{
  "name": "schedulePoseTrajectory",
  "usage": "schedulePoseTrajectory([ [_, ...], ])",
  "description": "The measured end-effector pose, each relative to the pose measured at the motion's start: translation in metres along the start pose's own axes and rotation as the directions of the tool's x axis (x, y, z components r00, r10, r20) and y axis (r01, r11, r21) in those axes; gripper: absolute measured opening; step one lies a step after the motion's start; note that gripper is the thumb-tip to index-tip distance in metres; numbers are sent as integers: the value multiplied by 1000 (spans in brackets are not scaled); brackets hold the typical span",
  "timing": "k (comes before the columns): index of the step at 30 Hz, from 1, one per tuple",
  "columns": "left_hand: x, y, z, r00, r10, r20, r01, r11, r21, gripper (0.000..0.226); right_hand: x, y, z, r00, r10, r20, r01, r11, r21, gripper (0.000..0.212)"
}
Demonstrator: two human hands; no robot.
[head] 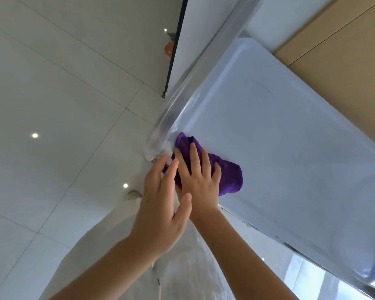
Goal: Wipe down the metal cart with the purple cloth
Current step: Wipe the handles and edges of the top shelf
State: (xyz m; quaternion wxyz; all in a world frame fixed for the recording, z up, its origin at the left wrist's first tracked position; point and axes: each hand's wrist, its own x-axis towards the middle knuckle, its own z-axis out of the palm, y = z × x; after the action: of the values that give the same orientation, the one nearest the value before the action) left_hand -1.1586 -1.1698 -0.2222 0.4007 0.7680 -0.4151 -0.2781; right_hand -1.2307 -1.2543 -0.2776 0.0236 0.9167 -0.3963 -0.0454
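My right hand point(196, 178) lies flat on the cloth point(227, 176), fingers straight and spread, pressing it onto the cart point(290, 148) top at its near-left corner. My left hand point(160, 204) is open too, fingers straight, its tips at the cloth's left edge by the cart's corner rail point(160, 135) — whether they actually touch the cloth there I can't tell.

To do this stroke well, I judge I should keep the palm flat so the pressure spreads evenly, and draw the cloth in long overlapping passes away from this corner across the rest of the top. The raised lip round the edge needs its own attention — a fingertip through the cloth along the groove, since a flat swipe would skip it. The left hand would serve better steadying the rail, in case the cart has wheels.

The cloth is purple, thick and fuzzy, bunched into a soft rumpled pad, so it should glide easily. The cart top is smooth, pale, faintly glossy metal, a shallow tray shape with rounded corners. The rail is a shiny rounded bar. Left of the cart lies a floor point(63, 105) of large pale glossy tiles.
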Motion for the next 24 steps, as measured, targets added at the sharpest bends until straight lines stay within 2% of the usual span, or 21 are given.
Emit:
schedulePoseTrajectory([
  [4,-5,19,19,986,115,125,-121,992,41,57,-32,38,6,999,16,-29,-17,999,-29,82],
  [8,-5,30,50,940,80,331,-138,978,156,58,-63,79,5,999,46,13,-46,999,-7,82],
  [12,-7,53,91,862,94,498,-235,945,228,55,-97,130,4,993,103,50,-107,991,84,69],
  [14,-13,69,115,842,111,528,-265,937,226,57,-116,157,6,992,111,64,-118,985,129,63],
  [18,-26,98,170,816,131,563,-282,940,190,66,-157,208,14,988,143,55,-151,973,173,66],
  [24,-56,144,243,774,136,618,-304,937,175,52,-214,273,26,979,201,27,-202,958,205,68],
])
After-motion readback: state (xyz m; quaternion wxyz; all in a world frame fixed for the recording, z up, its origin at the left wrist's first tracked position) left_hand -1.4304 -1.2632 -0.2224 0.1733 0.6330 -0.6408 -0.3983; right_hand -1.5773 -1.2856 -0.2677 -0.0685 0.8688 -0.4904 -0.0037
